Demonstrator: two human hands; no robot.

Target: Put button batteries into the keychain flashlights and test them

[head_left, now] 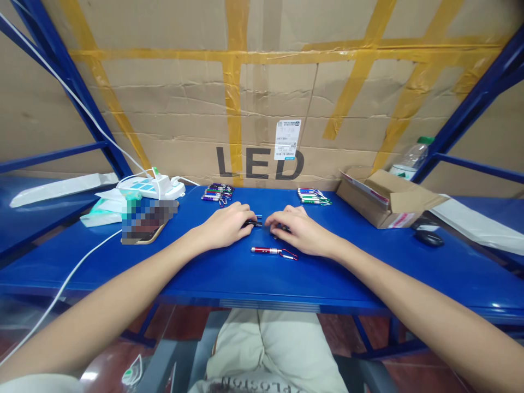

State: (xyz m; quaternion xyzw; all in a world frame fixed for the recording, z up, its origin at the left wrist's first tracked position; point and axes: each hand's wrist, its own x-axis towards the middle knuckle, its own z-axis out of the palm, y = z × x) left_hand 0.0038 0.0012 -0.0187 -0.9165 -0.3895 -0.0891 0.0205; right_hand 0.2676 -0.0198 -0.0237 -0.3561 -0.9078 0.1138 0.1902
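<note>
Dark pen (254, 224) is being partly covered by the left hand (229, 225) at the middle of the blue table (204, 278), the point from which the clock hours are being counted. Thumb and fingers of that hand are being held narrow about the pen's left end; whether it is being gripped or merely touched cannot be told. A slim bluish piece (258, 216) is being seen just beyond the pen. Toward three o'clock, something dark (281, 227) is being overhung by the curled fingers of the right hand (292, 226); whether it is being held cannot be told.

At six o'clock, a red pen (265, 250) is being left lying apart from both hands, its clip (289, 257) being pointed toward four o'clock. Clipped pens are being ranged in two groups: a left bundle (216, 192) at eleven and a right bundle (311, 196) at one. A phone (152, 224), partly pixelated, is being rested at nine, a power strip (166, 187) at ten. An opened carton (379, 201) and a black mouse (429, 238) are being seen toward three.
</note>
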